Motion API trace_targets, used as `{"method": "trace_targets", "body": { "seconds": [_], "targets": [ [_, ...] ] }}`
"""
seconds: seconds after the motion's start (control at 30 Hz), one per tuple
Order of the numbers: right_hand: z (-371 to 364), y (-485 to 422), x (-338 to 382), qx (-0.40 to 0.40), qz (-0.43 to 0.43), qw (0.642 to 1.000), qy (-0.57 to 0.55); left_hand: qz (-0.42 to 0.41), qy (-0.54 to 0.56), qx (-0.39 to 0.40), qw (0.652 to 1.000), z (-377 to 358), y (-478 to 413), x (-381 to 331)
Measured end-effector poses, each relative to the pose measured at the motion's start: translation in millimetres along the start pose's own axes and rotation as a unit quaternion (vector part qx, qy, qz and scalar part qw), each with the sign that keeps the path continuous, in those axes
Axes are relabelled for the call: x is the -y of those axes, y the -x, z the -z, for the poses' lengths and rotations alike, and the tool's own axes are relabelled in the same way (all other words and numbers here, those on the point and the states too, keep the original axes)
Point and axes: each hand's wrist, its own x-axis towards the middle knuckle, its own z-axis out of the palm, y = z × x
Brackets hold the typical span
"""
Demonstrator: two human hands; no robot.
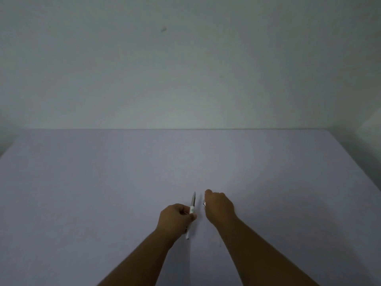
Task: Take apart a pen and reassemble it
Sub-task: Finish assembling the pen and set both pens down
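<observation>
Two hands work low over a pale table (103,182), and the pen (192,207) between them serves as the landmark. Left of the pen's middle, the left hand (175,218) is curled closed around the barrel, with the thumb and fingers pinched on it; the pointed end rises past the knuckles away from the person, and the white rear end sticks out below the hand, close above the tabletop. Just to the right of the pen, apart from it, the right hand (219,206) is curled nearly closed, and a small pale piece (204,203) shows at its fingertips; it is too small to tell what part it is, though it may well be something taken off the pen. Judging from this, disassembly seems under way. The risk lies in that tiny part: a loose pinch could let it slip onto the table, where its pale colour would make it hard to spot in the dim light. A spring or refill could also slide out of the barrel if the left hand tips it.
</observation>
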Motion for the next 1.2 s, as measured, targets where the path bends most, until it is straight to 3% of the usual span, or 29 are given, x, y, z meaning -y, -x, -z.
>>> {"method": "trace_targets", "body": {
  "seconds": [0.13,0.23,0.3,0.4,0.53,0.9,1.2],
  "targets": [
    [-3,-1,1,0.001,-0.018,0.999,-0.037,0.002,0.0,0.009,1.0,0,0,3],
    [3,-5,2,-0.024,-0.078,0.979,-0.188,0.0,0.0,0.012,1.0,1,1,2],
    [12,-7,2,-0.03,-0.112,0.931,-0.347,-0.002,-0.006,0.013,1.0,1,2,1],
    [27,-9,0,-0.023,-0.152,0.818,-0.555,-0.006,-0.019,0.013,1.0,0,5,1],
    [41,-5,-1,-0.022,-0.166,0.744,-0.647,-0.015,-0.036,0.016,0.999,-4,9,0],
    [46,27,3,0.06,-0.106,0.766,-0.631,-0.039,-0.025,0.008,0.999,-8,22,-6],
    [45,37,-1,0.1,-0.096,0.764,-0.63,-0.034,-0.022,0.02,0.999,-11,26,-4]
  ]
}}
